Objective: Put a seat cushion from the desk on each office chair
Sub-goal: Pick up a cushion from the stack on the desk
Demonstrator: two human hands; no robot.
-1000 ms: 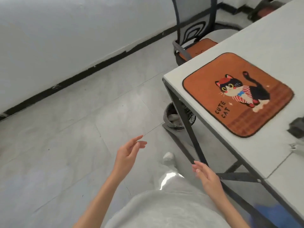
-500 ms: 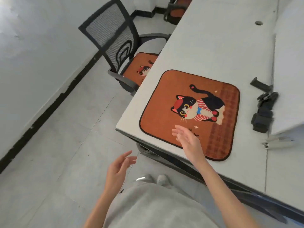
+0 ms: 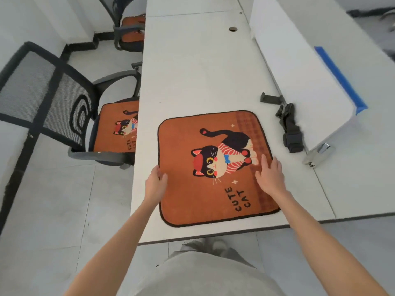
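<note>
An orange seat cushion (image 3: 192, 199) with a cat picture and the words "CUTE CAT" lies flat on the white desk (image 3: 192, 71), near its front edge. My left hand (image 3: 157, 178) pinches the cushion's left edge, thumb on top. My right hand (image 3: 270, 174) rests flat on the cushion near its right edge, fingers apart. To the left, a black mesh office chair (image 3: 42, 92) is pushed up to the desk with a matching cushion (image 3: 113, 129) on its seat. Further back, a second chair (image 3: 126, 37) also carries an orange cushion (image 3: 132, 21).
Black clamp-like parts (image 3: 290, 129) and a silver metal piece (image 3: 318, 154) lie on the desk right of the cushion. A white partition (image 3: 299, 71) with a blue strip (image 3: 339, 75) runs along the desk's right side. Grey tiled floor (image 3: 64, 210) lies to the left.
The view has swung over the desk. Both my hands rose from beside my body; the left now grips the cushion's left edge and the right has slid across to its right side.
</note>
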